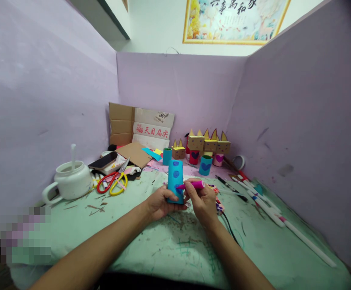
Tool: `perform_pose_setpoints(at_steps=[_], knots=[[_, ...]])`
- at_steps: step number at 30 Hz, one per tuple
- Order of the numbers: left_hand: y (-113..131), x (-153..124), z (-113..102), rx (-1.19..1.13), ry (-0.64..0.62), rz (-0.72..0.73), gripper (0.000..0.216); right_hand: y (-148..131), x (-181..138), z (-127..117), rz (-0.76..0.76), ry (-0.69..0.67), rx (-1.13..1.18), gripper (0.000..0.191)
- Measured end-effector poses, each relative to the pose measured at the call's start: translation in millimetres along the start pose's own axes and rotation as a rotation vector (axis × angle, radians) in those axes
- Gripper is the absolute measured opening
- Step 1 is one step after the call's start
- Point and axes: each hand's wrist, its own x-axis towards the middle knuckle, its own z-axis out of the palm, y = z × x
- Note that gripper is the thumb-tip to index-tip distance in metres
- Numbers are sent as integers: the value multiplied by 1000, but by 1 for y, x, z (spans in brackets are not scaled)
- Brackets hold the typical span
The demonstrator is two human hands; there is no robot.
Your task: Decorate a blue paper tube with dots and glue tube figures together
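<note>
My left hand (163,201) is closed around the lower part of a blue paper tube (175,169), which stands upright and has a column of dark blue spots down its front. In my right hand (202,201) is a magenta marker (197,185), its tip pointing left and reaching the lowest spot on the tube. Whether the tip presses on the paper is too small to tell. Just behind are a shorter blue tube (167,156) and another blue tube with a dark heart (206,166). Several cardboard heads with pointed ears (196,143) sit at the back, some on coloured tubes.
At left stand a white teapot-like mug (74,183), red and yellow scissors (115,180) and a phone (103,160). Folded cardboard (151,125) leans at the back wall. Several white pens (266,209) and a black pen (231,188) lie right. Purple partitions (178,80) enclose the table.
</note>
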Motion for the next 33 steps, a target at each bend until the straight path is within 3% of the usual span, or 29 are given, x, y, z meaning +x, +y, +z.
perform_pose_setpoints(at_steps=[33], knots=[[0,-1,5,57,121,7,34,1,1,0,35,114,-52,27]])
